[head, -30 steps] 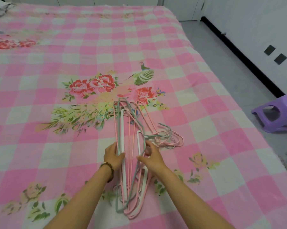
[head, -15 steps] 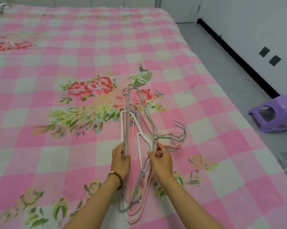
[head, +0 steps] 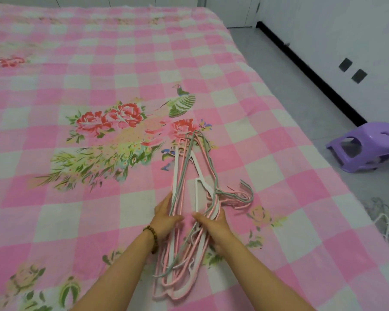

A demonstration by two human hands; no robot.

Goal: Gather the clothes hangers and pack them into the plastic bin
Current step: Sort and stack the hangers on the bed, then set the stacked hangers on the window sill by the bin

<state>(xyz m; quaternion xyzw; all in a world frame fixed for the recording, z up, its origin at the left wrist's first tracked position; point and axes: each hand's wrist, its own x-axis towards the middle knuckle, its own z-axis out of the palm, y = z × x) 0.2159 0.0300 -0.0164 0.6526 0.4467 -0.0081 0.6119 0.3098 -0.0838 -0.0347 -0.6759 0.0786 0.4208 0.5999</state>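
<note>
Head view shows the hangers (head: 184,176) drawn into a tighter sheaf than half a second ago. They lie lengthwise on the bed (head: 99,63), hooks splayed to the right, and the two hands have come nearer each other. The left hand (head: 165,221) clasps the long bars with its thumb across them, and the right hand (head: 213,225) grips the sloping side, its fingers tucked under and out of sight. The tangle hides how many hangers there are, and the frame edge cuts off the stool (head: 366,149).
</note>
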